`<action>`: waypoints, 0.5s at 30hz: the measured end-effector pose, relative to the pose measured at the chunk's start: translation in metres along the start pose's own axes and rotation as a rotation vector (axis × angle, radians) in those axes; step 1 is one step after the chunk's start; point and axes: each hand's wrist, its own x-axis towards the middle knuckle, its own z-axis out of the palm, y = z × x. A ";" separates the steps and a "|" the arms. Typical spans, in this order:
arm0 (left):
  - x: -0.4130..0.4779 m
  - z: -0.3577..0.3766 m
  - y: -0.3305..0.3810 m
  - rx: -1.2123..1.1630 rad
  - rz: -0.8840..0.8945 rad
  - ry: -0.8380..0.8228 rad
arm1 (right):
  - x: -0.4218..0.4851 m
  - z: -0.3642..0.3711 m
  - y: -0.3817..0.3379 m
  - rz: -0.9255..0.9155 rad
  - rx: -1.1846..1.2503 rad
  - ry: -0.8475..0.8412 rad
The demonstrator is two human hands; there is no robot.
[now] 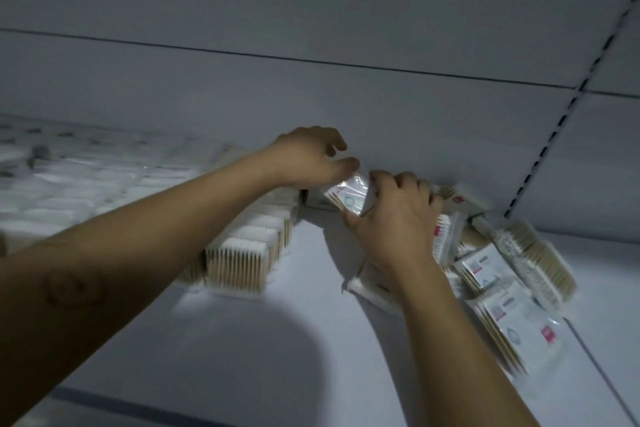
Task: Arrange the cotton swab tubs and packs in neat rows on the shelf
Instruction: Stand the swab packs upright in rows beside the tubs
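Observation:
A clear pack of cotton swabs [348, 196] stands tilted against the shelf's back wall. My right hand [398, 215] grips it from the right, thumb under its lower corner. My left hand [311, 158] pinches its top edge with thumb and fingers. To the left a neat row of upright swab packs [249, 253] runs from front to back, wooden sticks showing. On the right several swab packs [498, 305] lie in a loose heap, some flat, some leaning.
The white shelf board [242, 340] lies in front of the row and heap. More white packaged goods [69, 184] fill the shelf at far left. A slotted upright rail [568, 107] runs up the back wall at right.

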 end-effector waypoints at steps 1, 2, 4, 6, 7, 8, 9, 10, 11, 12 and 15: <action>-0.005 0.000 0.004 -0.064 -0.013 -0.027 | 0.000 0.001 -0.001 -0.002 0.040 0.050; -0.009 0.001 0.008 -0.119 -0.023 -0.048 | -0.001 0.002 -0.003 -0.004 0.089 0.098; -0.013 0.001 0.013 -0.233 -0.023 -0.016 | -0.001 0.000 -0.003 0.012 0.181 0.157; -0.014 0.000 0.015 -0.416 -0.008 0.069 | -0.001 -0.005 0.000 0.062 0.242 0.113; -0.015 -0.001 0.016 -0.521 -0.004 0.101 | 0.000 -0.008 0.003 0.086 0.297 0.085; -0.017 -0.002 0.017 -0.616 -0.005 0.122 | 0.001 -0.011 0.005 0.112 0.390 0.072; -0.018 -0.002 0.016 -0.690 -0.012 0.137 | 0.002 -0.013 0.007 0.145 0.511 0.075; -0.019 -0.002 0.015 -0.745 -0.023 0.148 | 0.003 -0.016 0.007 0.183 0.633 0.081; -0.021 -0.001 0.015 -0.780 -0.041 0.148 | 0.003 -0.018 0.008 0.210 0.726 0.078; -0.021 -0.001 0.013 -0.786 -0.061 0.134 | 0.003 -0.020 0.008 0.211 0.770 0.070; -0.020 -0.010 0.007 -0.512 -0.073 0.041 | 0.002 -0.021 0.009 0.114 0.745 0.061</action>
